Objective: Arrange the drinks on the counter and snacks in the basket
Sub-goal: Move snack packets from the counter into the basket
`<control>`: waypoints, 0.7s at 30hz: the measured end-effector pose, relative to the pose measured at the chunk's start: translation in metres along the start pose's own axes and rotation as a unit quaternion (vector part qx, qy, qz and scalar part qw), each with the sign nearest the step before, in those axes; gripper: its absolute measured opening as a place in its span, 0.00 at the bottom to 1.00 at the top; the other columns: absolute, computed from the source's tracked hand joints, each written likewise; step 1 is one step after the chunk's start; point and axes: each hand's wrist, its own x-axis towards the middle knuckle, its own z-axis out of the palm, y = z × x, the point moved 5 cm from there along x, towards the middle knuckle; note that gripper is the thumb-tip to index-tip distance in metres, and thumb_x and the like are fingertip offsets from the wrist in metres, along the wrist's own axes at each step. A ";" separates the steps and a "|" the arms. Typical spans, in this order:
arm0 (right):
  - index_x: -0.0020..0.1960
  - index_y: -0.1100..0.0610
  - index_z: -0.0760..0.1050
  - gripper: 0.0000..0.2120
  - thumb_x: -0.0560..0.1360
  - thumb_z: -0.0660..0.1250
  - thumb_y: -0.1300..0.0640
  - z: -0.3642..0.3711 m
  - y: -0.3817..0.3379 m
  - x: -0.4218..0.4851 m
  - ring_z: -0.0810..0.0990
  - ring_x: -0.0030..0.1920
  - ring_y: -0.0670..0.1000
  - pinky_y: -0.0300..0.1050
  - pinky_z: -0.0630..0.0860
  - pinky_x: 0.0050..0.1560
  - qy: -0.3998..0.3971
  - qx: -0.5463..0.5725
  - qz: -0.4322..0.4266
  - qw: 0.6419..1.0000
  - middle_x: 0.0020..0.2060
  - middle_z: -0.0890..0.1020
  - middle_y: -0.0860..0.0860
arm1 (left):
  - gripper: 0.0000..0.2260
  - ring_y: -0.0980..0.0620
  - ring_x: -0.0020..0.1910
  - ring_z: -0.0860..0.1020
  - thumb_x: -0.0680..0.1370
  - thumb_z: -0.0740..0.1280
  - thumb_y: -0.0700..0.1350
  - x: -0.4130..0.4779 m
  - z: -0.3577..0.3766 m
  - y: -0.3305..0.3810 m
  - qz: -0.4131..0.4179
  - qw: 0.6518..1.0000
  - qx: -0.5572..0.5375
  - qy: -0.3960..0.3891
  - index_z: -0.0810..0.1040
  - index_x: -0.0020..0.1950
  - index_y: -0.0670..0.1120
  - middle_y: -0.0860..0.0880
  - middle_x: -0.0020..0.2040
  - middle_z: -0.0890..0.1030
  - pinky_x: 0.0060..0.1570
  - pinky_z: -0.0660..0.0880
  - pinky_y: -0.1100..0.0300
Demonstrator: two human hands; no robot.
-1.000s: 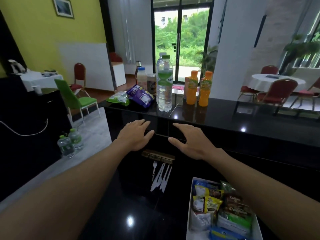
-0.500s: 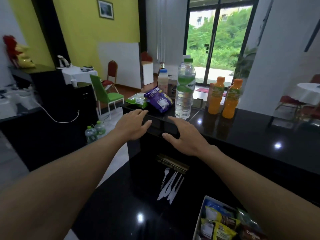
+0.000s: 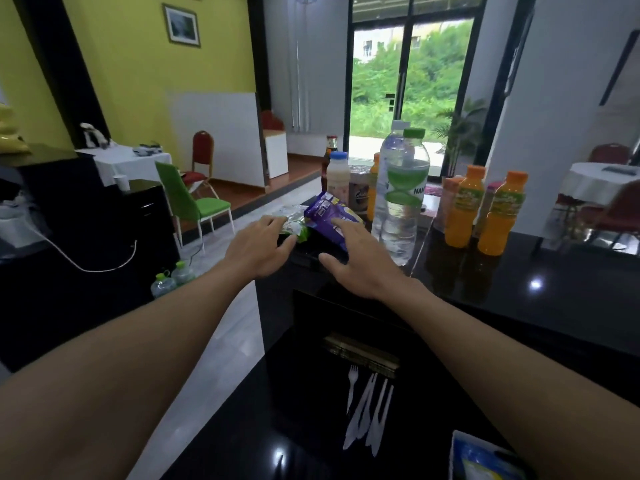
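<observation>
Snacks are only partly gathered, by my reading. Two packets lie loose on the glossy black counter point(image 3: 554, 306): a green-and-clear plastic packet point(image 3: 294, 220) and, at its three o'clock and touching it, a purple foil packet point(image 3: 323, 211). The left hand point(image 3: 258, 249) has straight fingers resting on the green packet. The right hand point(image 3: 363, 268) is spread, forefinger on the purple one. Neither hand grasps anything yet.

At five o'clock in the view, a corner of the white rectangular basket point(image 3: 457, 441) shows packets inside, too few in view to count.

Drinks stand grouped at one o'clock from the hands:
- two clear water bottles point(image 3: 401, 202), one behind the other
- two orange juice bottles point(image 3: 462, 213), with a third half-hidden
- one milky blue-capped bottle point(image 3: 337, 178)
- one dark red-capped bottle point(image 3: 330, 147)
</observation>
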 end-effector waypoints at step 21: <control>0.80 0.50 0.54 0.38 0.75 0.69 0.56 0.040 0.024 0.075 0.68 0.62 0.62 0.56 0.68 0.64 -0.010 -0.114 0.133 0.984 0.66 0.67 0.56 | 0.33 0.40 0.65 0.73 0.75 0.69 0.60 0.090 0.037 -0.048 -0.136 0.980 -0.134 -0.058 0.67 0.73 0.44 0.42 0.68 0.75 0.62 0.70 0.50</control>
